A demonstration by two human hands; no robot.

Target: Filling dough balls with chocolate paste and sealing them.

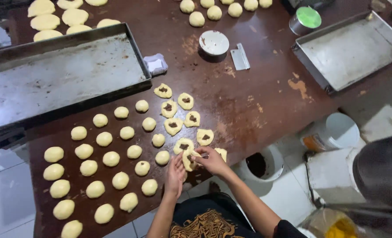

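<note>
My left hand (pixel 175 175) and my right hand (pixel 212 160) meet at the near edge of the dark wooden table (pixel 249 101), both pinching one flattened dough piece (pixel 189 159). Just beyond them lie several flattened dough pieces with dark filling (pixel 173 125) in a loose cluster. To the left, several rows of smooth dough balls (pixel 104 139) cover the table.
A large metal baking tray (pixel 59 77) sits at the back left, another tray (pixel 350 48) at the back right. A white bowl (pixel 214 42) and a metal scraper (pixel 240 57) lie mid-table. A bucket of dark filling (pixel 260 165) and a white bucket (pixel 337 132) stand on the floor at right.
</note>
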